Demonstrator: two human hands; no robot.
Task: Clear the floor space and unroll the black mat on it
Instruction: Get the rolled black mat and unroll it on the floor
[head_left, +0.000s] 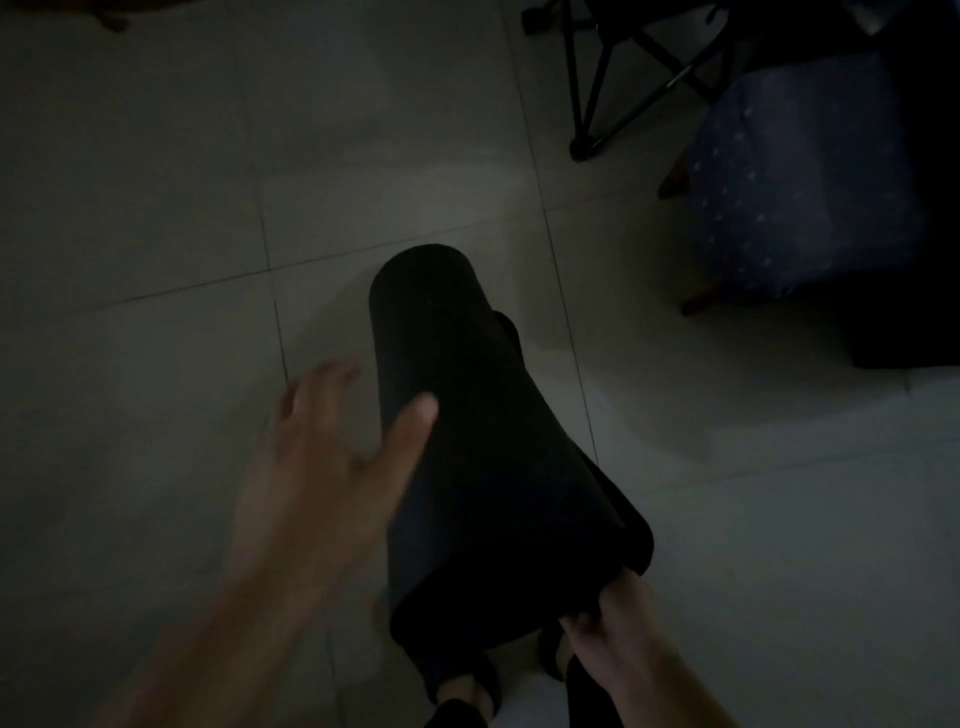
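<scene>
mat: i see the rolled black foam mat (467, 415) held off the pale tiled floor (156, 208), its far end pointing away from me and its near end down by my feet (467, 691).
right hand: my right hand (608, 639) pinches the mat's loose near edge, fingers curled on it at the roll's lower right corner.
left hand: my left hand (322, 467) is spread and flat, fingers straight, thumb lying against the roll's left flank; it grips nothing.
handling: i judge the mat light and soft, since a pinch carries one end; it looks matte and grippy, not slippery, and not fragile. the roll seems loose, so it may spring open by itself.
where to hold: i think the free edge is the best hold, with the flat palm pushing the roll's side to run it out.
edges: beyond the mat to the right stands a blue dotted cushioned stool with wooden legs (795, 182), and past that a black metal folding frame (623, 78).
open room: bare tiles lie ahead of the mat and to its left; i judge that side best for unrolling, well apart from the stool.
risk: dim light hides the layers.
</scene>
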